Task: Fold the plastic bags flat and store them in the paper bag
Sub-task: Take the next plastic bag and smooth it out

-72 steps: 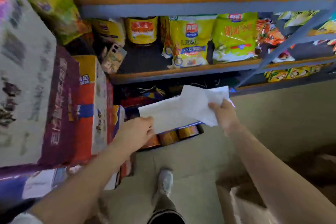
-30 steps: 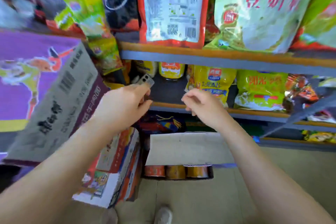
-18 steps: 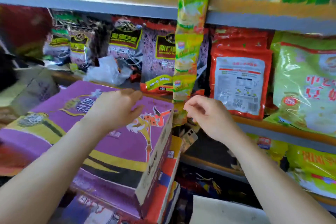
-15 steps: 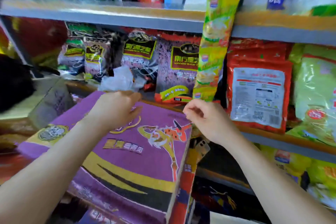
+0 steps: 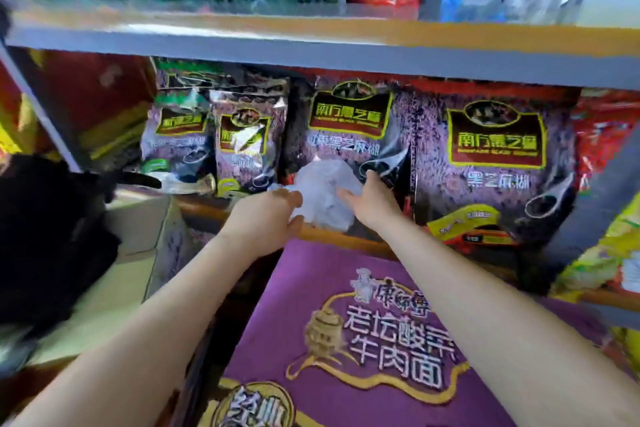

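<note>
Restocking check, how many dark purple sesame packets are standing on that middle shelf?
4: far-left packet, second packet, third packet behind the crumpled plastic bag, large right packet. More may hide behind.

That crumpled clear plastic bag (image 5: 323, 196) looks thin, wrinkly and kinda frosted, catching the light in soft white patches, and right behind it the purple-and-black foil snack pouches (image 5: 349, 135) are super glossy with bright glare streaks. Just below the bag, the shelf's orange board edge (image 5: 346, 239) looks like matt wood, while the grey shelf beam (image 5: 311, 55) above the bag reads as smooth painted metal. The big purple cardboard box (image 5: 363, 340) below it has a smooth printed top with a slight sheen.
</note>
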